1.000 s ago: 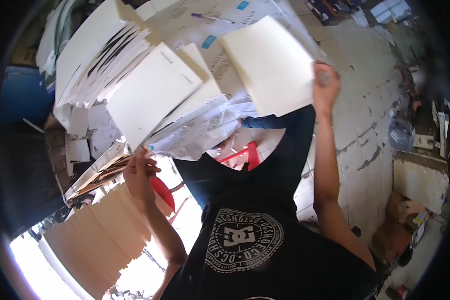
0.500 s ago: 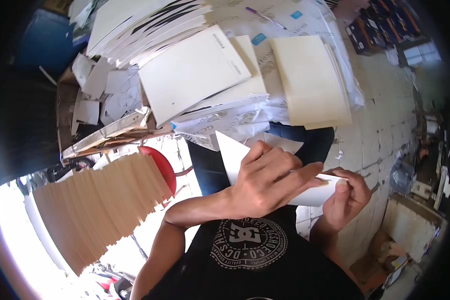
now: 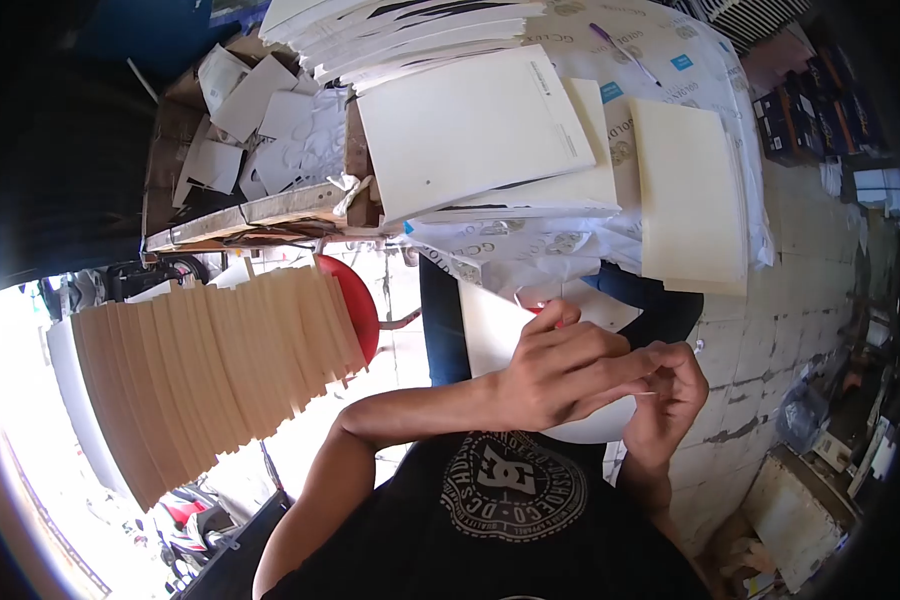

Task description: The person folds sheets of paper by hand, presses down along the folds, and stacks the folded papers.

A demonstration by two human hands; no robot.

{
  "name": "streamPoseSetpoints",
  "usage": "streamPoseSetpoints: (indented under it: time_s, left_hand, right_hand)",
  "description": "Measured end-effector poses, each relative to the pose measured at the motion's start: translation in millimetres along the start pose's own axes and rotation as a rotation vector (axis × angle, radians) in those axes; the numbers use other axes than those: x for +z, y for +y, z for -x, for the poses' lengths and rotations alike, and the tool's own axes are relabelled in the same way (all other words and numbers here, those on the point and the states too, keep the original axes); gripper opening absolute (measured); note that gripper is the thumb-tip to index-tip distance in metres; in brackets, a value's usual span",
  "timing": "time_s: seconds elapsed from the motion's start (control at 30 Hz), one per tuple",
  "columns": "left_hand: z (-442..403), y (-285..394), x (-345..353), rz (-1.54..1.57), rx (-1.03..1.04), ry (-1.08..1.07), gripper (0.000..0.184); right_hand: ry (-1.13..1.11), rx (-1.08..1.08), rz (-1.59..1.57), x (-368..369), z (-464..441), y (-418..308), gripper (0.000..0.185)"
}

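Note:
A white sheet (image 3: 490, 325) lies over my lap, partly hidden behind my hands. My left hand (image 3: 560, 370) reaches across it, fingers bent and pressed toward the sheet's right edge. Close against those fingertips, my right hand (image 3: 665, 400) pinches the sheet's edge between thumb and fingers. Beyond them, on the table, a printed white sheet (image 3: 475, 130) tops a small pile. To its right rests a cream folded stack (image 3: 690, 195).
An open box of paper scraps (image 3: 260, 215) is at the upper left. Below it stand a tall stack of brown sheets (image 3: 210, 370) and a red stool (image 3: 355, 305). A purple pen (image 3: 625, 52) lies on the patterned table covering (image 3: 670, 30). Dark boxes (image 3: 790, 125) sit at the right.
Both hands came from the table to the white sheet over my lap, and the cream stack was let go. Since half a second ago the view has shifted and the hands have drawn closer together.

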State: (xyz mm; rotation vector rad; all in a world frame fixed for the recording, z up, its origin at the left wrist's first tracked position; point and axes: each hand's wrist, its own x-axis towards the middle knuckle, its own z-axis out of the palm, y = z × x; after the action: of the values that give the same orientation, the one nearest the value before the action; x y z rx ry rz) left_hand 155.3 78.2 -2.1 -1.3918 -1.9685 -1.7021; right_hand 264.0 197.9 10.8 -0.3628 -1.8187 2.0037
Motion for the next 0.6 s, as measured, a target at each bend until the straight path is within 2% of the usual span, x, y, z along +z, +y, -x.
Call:
streamPoseSetpoints:
  time_s: [0.13,0.2,0.27,0.3,0.33,0.37,0.43,0.47,0.53,0.57,0.6]
  left_hand:
    - [-10.2,-12.8,-10.8,0.014,0.043,0.120,0.021]
    - [-8.1,-28.7,-37.3,-0.100,0.042,0.031,0.012]
    - [-4.6,-47.7,-71.3,-0.146,-0.112,0.193,0.010]
    - [-13.2,-57.9,-93.0,-0.402,-0.083,0.297,0.016]
    - [-7.8,-80.4,-118.7,-0.497,-0.107,0.387,0.020]
    - [-0.1,-103.1,-141.8,-0.686,-0.185,0.531,0.018]
    - [10.2,-157.2,-197.6,-0.955,-0.347,0.535,0.017]
    - [16.4,-174.9,-213.4,-1.064,-0.433,0.509,0.022]
    - [35.0,-190.2,-221.0,-1.136,-0.459,0.507,0.034]
    - [40.1,-198.4,-222.2,-1.170,-0.470,0.502,0.039]
    - [38.6,-193.3,-215.2,-0.933,-0.597,0.512,0.043]
  right_hand:
    - [0.042,0.053,0.189,-0.5,-6.7,-8.0,0.008]
    - [0.074,-0.068,0.486,-19.9,-12.8,-21.1,0.015]
    - [0.077,-0.191,0.793,-83.0,-8.8,-30.0,0.020]
    - [0.359,-0.138,0.758,-122.9,8.2,-37.1,0.023]
    - [0.640,-0.079,0.713,-150.9,20.4,-43.0,0.026]
    - [0.443,-0.389,1.326,-155.9,9.9,-73.6,0.030]
    - [0.447,-0.686,1.742,-167.8,-0.7,-103.9,0.035]
    - [0.694,-0.653,1.551,-179.0,-2.6,-103.3,0.036]
    - [0.959,-0.651,1.306,-183.1,-6.4,-104.5,0.036]
    - [0.992,-0.680,1.272,-183.6,-7.0,-104.5,0.035]
    - [1.013,-0.675,1.245,-178.6,-10.0,-105.3,0.034]
